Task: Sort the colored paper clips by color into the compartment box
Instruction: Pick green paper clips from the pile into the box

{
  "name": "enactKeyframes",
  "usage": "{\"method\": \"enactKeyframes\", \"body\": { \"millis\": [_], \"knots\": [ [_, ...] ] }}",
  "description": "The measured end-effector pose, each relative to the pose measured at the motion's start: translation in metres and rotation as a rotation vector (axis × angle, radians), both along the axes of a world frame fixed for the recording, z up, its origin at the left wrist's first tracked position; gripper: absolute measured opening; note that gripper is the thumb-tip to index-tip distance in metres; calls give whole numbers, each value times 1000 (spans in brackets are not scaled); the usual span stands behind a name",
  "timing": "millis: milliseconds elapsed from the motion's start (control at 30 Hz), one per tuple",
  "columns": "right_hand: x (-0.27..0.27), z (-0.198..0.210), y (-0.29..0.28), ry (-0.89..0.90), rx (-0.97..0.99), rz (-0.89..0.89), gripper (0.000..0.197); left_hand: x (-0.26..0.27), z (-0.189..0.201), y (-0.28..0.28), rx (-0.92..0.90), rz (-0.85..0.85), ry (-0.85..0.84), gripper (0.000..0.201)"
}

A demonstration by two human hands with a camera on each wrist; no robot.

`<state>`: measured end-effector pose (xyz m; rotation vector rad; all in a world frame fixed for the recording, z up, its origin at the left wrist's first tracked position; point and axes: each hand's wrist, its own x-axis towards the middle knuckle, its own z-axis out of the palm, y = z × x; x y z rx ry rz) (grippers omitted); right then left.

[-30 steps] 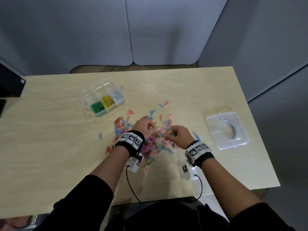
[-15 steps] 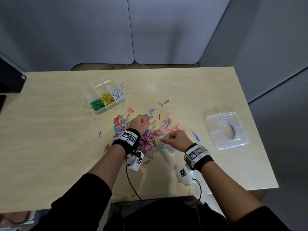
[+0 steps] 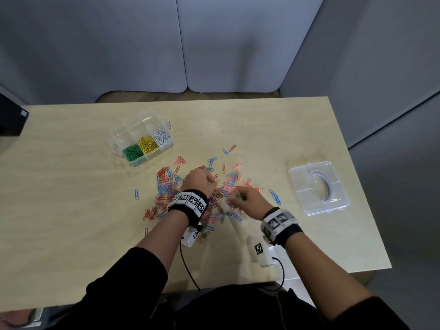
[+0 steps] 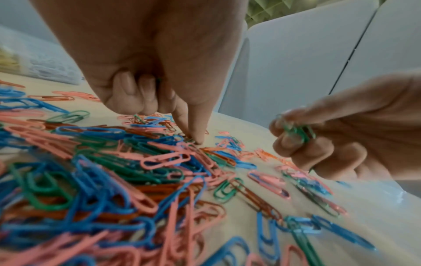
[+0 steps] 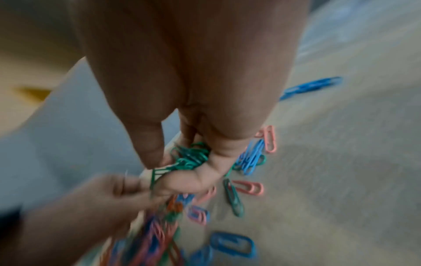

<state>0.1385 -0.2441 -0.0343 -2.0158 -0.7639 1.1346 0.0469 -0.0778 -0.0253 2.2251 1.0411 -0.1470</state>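
Observation:
A loose pile of blue, pink, orange and green paper clips (image 3: 166,186) lies mid-table. Behind it to the left stands the clear compartment box (image 3: 133,129), with green clips (image 3: 131,151), yellow clips (image 3: 148,144) and white clips (image 3: 162,136) in its near row. My left hand (image 3: 213,183) is over the pile, fingers curled; thumb and forefinger (image 4: 194,138) pinch down on a clip whose colour I cannot make out. My right hand (image 3: 234,198) hovers just right of it and grips a bundle of green clips (image 5: 191,156), which also shows in the left wrist view (image 4: 298,131).
The box's clear lid (image 3: 319,186) lies near the table's right edge. Stray blue clips lie at the left (image 3: 136,194) and the right (image 3: 275,197) of the pile. A black object (image 3: 12,120) sits at the far left. Grey partition walls stand behind the table.
Both hands have stayed over the pile. The right hand has drifted slightly toward me with its green clips, and the left hand has shifted a little while picking.

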Motion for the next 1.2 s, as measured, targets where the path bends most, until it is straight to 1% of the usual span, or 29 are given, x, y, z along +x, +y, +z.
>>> {"method": "enactKeyframes", "body": {
  "millis": [100,133,167,200,233,300,367,400,433,467,500,533,600,667,700,733,800,867,967,1033,1100,1133,1167,1200],
  "knots": [
    [12,9,-9,532,151,-317,8,4,2,2,-19,-17,22,10],
    [16,11,-10,664,193,-384,7,6,2,2,-17,-33,39,11],
    [21,12,-10,759,232,-431,7,7,3,1,-16,-53,71,13],
    [24,13,-10,824,264,-466,10,9,3,0,-12,-76,99,15],
    [27,14,-9,872,284,-491,17,9,4,-1,-9,-88,121,19],
    [32,16,-7,973,329,-540,29,9,4,-4,-3,-92,119,24],
    [36,17,-5,1114,384,-645,26,8,2,-6,-23,-73,87,22],
    [39,16,-4,1166,397,-705,21,6,1,-5,-25,-65,62,25],
    [42,14,-2,1177,390,-752,15,5,2,-4,-29,-68,43,29],
    [45,11,-1,1144,363,-774,15,3,2,-3,-30,-84,27,33],
    [48,9,1,1057,313,-770,21,2,4,-2,-38,-96,12,36],
    [51,5,3,923,248,-748,26,1,3,0,-55,-101,-13,37],
    [54,-1,9,541,97,-637,32,-3,1,2,-101,-107,-79,36],
    [55,-3,16,121,-66,-483,30,-6,-2,3,-136,-112,-122,33],
    [55,-4,20,-52,-128,-429,31,-7,-3,3,-154,-114,-136,31],
    [55,-5,25,-183,-172,-398,32,-8,-5,3,-171,-116,-152,30],
    [52,-5,35,-334,-224,-374,34,-9,-4,2,-202,-121,-180,25],
    [50,-8,42,-381,-250,-377,31,-8,-3,1,-214,-132,-177,19],
    [48,-6,47,-375,-263,-342,16,-7,-4,-2,-214,-165,-152,28],
    [51,-4,46,-325,-247,-312,12,-5,-4,-8,-254,-185,-130,28],
    [56,-6,40,-228,-221,-286,12,-2,-2,-15,-258,-246,-109,23],
    [58,-7,36,-154,-199,-267,13,-1,-2,-18,-242,-308,-90,18],
    [60,-6,31,-58,-166,-262,15,1,-1,-21,-218,-377,-55,15],
    [61,-4,25,60,-110,-285,17,4,-1,-25,-182,-436,-8,18]
  ]
}}
